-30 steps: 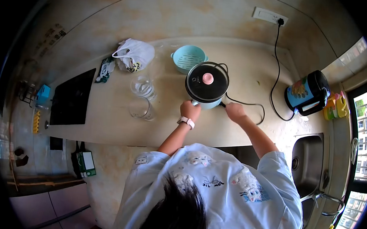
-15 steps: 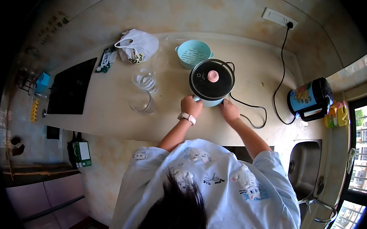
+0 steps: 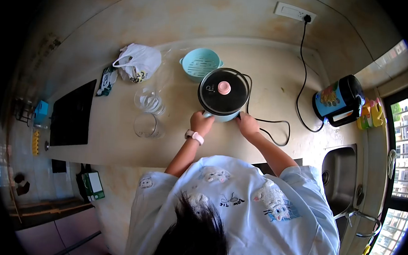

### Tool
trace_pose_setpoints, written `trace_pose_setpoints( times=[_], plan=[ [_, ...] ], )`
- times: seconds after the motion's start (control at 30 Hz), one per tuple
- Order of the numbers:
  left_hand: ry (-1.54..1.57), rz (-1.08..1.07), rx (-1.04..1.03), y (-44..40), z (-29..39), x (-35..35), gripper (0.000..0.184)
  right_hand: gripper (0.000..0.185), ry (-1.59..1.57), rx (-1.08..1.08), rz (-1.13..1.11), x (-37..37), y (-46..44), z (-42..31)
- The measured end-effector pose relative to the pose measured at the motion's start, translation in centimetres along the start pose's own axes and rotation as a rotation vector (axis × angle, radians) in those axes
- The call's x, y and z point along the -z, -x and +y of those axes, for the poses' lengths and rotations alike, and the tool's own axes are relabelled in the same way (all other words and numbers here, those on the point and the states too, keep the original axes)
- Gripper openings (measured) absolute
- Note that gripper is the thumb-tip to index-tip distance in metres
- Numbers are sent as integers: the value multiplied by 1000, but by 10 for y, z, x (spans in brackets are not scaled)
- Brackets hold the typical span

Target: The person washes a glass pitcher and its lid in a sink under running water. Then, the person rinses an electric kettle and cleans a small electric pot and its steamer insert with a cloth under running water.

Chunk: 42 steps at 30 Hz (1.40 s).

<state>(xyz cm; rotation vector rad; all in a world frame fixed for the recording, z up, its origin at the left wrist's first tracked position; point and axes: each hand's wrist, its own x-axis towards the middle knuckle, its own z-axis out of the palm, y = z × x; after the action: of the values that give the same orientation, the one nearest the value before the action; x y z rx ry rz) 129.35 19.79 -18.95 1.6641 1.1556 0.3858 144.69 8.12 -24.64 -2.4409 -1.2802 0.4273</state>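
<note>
A light blue electric pot (image 3: pixel 226 117) stands on the counter, covered by a dark glass lid (image 3: pixel 221 99) with a pink knob. My left hand (image 3: pixel 201 123), with a watch at the wrist, is closed round the pot's handle at its front left. At the pot's front right, my right hand (image 3: pixel 247 124) has its fingers closed against the side; what they grip there is hidden. Behind the pot is a turquoise steamer basket (image 3: pixel 201 63) with slots in its base. A black cord (image 3: pixel 274 121) curls over the counter right of the pot.
Two clear glass vessels (image 3: pixel 147 125) and a white plastic bag (image 3: pixel 143 62) are on the left, near a black cooktop (image 3: pixel 72 114). On the right are a blue kettle (image 3: pixel 333 101), a sink (image 3: pixel 339 177) and a wall socket (image 3: pixel 295 12) with a plug.
My right hand has moved left from the cord's end to the pot's side. My left hand stays at the handle. The camera view has shifted slightly.
</note>
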Motion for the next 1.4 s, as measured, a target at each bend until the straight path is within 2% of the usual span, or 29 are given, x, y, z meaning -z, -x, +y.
trace_pose_setpoints(
  times=[0.03,0.07,0.13,0.17,0.2,0.27,0.3,0.37,0.43,0.5,0.57,0.63,0.77,0.83,0.9,0.97,1.17,1.23,1.27,1.4],
  plan=[
    [-2,-6,-8,-2,-4,3,20,21,0,-6,9,1,-1,0],
    [-117,223,-163,-5,-11,3,27,21,13,-18,13,-1,-1,-1],
    [-110,480,-475,2,14,12,41,22,39,-23,45,-4,2,-3],
    [10,503,-631,5,33,20,46,22,40,-25,44,-5,2,-3],
    [9,499,-630,3,50,22,46,22,32,2,88,-7,4,-3],
    [-213,378,-908,-6,81,17,45,23,18,25,118,-8,6,-3],
    [-445,366,-906,-5,90,14,42,23,17,17,118,-9,7,-3],
    [-592,204,-896,-23,85,4,30,22,16,12,85,-7,5,-2],
    [-609,156,-873,-34,85,0,24,21,-1,50,160,-7,3,0],
    [-604,209,-914,-34,83,1,17,21,17,48,165,-8,6,-1],
    [-454,237,-978,-22,80,17,24,21,13,24,136,-5,8,-3],
    [-395,289,-844,1,78,41,28,20,4,-9,110,-7,7,-3],
    [-304,278,-631,15,40,82,25,21,-30,9,136,-8,7,-1],
    [-286,227,-453,10,10,89,23,21,-30,-3,119,-8,6,-3],
    [-282,236,-444,7,-13,86,24,21,-41,3,114,-7,6,-1],
    [-275,176,-341,-2,-37,84,25,21,-41,10,96,-8,5,2],
    [-360,242,-307,-30,-87,60,22,21,-5,28,49,3,15,4],
    [-553,350,-363,-31,-85,51,23,21,11,37,64,1,17,7],
    [-528,385,-383,-31,-85,46,23,22,29,79,115,-4,16,10],
    [-637,374,-351,-26,-74,45,23,24,29,121,130,-4,18,12]
  ],
)
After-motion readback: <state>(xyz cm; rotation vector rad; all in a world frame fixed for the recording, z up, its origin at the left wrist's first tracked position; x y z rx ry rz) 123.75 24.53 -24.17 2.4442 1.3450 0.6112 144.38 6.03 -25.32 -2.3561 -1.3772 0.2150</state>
